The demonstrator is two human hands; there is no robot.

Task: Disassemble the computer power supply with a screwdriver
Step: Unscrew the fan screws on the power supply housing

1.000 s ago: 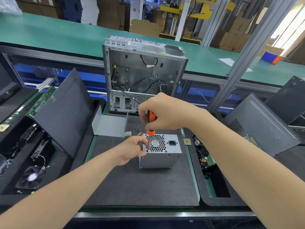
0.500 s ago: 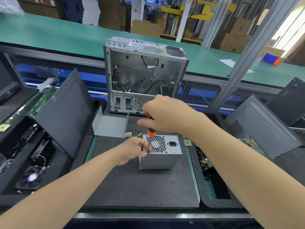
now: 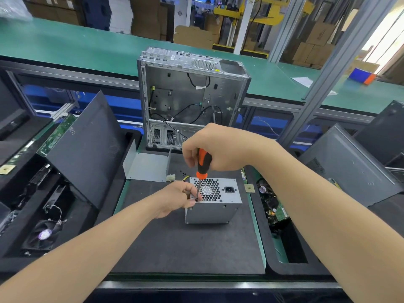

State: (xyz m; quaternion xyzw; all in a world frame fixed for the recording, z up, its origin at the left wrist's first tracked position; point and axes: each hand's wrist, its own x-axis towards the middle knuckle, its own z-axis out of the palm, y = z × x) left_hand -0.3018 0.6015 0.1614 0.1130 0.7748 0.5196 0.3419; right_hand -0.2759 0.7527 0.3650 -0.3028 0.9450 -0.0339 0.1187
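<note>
A grey metal power supply [image 3: 215, 209] stands on the dark mat [image 3: 185, 243], its fan grille and power socket facing up. My right hand [image 3: 220, 147] grips the orange-and-black handle of a screwdriver [image 3: 202, 165], held upright with its tip at the near-left corner of the grille face. My left hand [image 3: 178, 199] holds the supply's left edge, thumb and fingers curled right beside the screwdriver tip. The screw under the tip is hidden.
An open, emptied computer case [image 3: 192, 99] stands upright behind the mat. A bent grey metal cover [image 3: 148, 166] lies left of it. Dark side panels [image 3: 87, 147] lean in bins at both sides; a fan [image 3: 44, 235] lies in the left bin, circuit boards [image 3: 273, 206] in the right.
My right hand has turned around the screwdriver handle, hiding it half a second ago and showing it again now. The left hand and the supply have stayed where they were.
</note>
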